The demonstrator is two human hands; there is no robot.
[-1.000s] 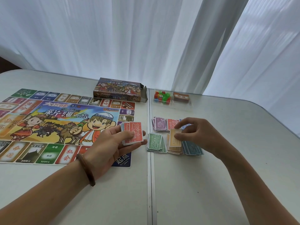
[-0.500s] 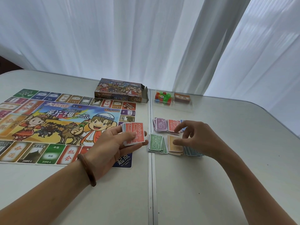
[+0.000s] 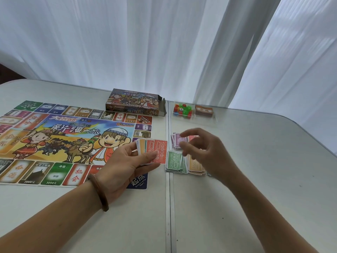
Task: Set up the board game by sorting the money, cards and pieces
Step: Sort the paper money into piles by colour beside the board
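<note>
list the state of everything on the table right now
left hand, holds fanned money notes
right hand, empty, fingers loosely curled above orange pile
green pile, loosely stacked on the table
game box, lying flat, end flap open
board, unfolded flat
card deck, stacked in clear tray

Your one head-worn wide-angle camera looks forward and down over the table (image 3: 273,152), close above it, game board (image 3: 54,136) left, curtain (image 3: 164,42) behind.
</note>
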